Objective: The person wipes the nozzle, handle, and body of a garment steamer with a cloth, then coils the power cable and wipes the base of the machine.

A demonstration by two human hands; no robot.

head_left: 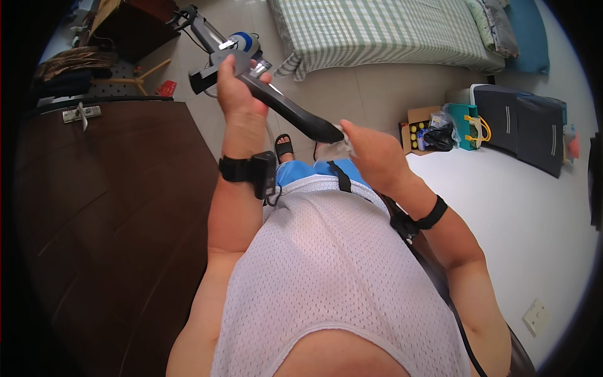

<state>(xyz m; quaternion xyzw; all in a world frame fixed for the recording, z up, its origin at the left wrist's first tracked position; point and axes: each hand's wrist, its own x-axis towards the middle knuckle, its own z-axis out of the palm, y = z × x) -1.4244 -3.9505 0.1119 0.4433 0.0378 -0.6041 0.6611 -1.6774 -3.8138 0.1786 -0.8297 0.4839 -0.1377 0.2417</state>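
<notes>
A long black-and-silver jointed device slants across in front of me, its exact kind unclear. It has a curved dark bar, metal rods, a thin black cable and a blue-and-white round part near the far end. My left hand is closed around its middle, thumb on top. At the bar's near right end my right hand pinches a crumpled whitish cloth against the rounded tip. The right fingertips are partly hidden behind the cloth and bar.
A dark brown panel-like surface fills the left, with a remote control on it. Ahead stands a bed with a checked green cover. At the right are a carton of bottles, a teal bag and a dark grey case.
</notes>
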